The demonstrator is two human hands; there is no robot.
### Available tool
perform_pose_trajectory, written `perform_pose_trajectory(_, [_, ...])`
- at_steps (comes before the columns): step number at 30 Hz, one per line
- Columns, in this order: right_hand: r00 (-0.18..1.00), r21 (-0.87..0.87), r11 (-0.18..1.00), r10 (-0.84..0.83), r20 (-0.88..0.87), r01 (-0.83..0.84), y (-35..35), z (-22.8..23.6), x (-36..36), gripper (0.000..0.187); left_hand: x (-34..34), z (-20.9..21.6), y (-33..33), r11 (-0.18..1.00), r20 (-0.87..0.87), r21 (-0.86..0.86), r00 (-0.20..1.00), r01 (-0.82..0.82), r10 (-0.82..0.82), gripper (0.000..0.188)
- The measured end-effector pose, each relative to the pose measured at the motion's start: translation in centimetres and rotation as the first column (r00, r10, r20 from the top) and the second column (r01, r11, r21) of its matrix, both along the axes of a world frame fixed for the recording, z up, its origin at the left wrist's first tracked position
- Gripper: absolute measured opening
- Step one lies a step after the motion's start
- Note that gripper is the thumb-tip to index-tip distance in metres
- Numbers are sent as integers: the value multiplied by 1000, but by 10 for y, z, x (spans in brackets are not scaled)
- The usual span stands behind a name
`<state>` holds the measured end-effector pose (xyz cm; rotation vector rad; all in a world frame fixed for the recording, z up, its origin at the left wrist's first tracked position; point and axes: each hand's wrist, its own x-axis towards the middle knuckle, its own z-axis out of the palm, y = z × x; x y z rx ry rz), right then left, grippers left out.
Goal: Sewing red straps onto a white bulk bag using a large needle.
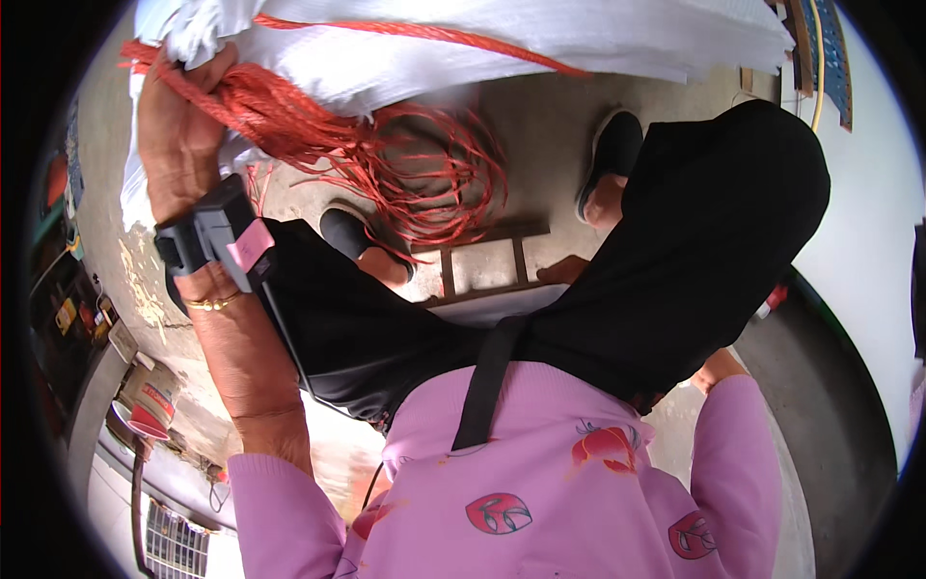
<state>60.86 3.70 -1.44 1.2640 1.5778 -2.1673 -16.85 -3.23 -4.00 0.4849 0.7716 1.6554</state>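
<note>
At the upper left, my left hand (pixel 193 111) is closed around a thick bundle of red plastic twine (pixel 289 116). The twine's loose strands hang in loops toward the floor between my feet. Gathered white cloth of a large woven sack (pixel 424 68) lies against the fingers of that hand, and I cannot tell whether it is gripped too. One flat red strand (pixel 424 34) runs across the sack. Down beside my right thigh, only a small part of my right hand (pixel 719 372) shows; its fingers are hidden.
A dark metal frame (pixel 482 236) with crossbars stands on the concrete floor between my feet. At the left are a box (pixel 149 396) and a cluttered shelf (pixel 68 318). A white wall (pixel 863 222) rises on the right, with a yellow cable (pixel 819 68) near its top.
</note>
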Motion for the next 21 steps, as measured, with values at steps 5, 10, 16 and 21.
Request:
perform_pose_trajectory(5, [996,-7,996,84,7,-84,25,-68,-61,31,-19,-9,18,745,-439,-441,844,-501,308,31])
perform_pose_trajectory(10, [992,45,991,123,11,-123,35,-122,-155,31,89,16,66,843,-443,-178,806,-507,391,23])
perform_pose_trajectory(16, [984,137,976,178,-33,-172,69,-118,-79,31,66,-1,70,726,-516,-285,739,-626,434,28])
perform_pose_trajectory(21, [913,447,815,-407,-11,369,119,62,-130,24,95,19,66,750,-656,-221,664,-623,358,22])
